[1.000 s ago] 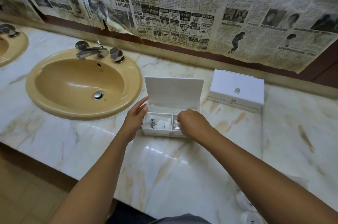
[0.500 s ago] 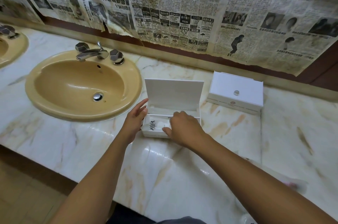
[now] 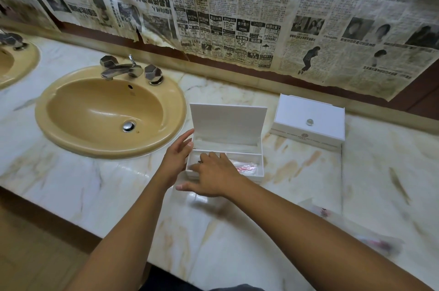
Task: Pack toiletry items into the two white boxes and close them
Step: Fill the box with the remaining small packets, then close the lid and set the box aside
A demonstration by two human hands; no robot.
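Currently the open white box [image 3: 257, 167] sits just right of the sink [image 3: 166, 138], left hand [image 3: 177, 156] flat against its left wall, right hand [image 3: 213, 177] spread, fingers straight, over its left compartment.

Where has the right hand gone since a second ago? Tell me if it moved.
Yes. The right hand slid left along the open box, from its right compartment to its left one.
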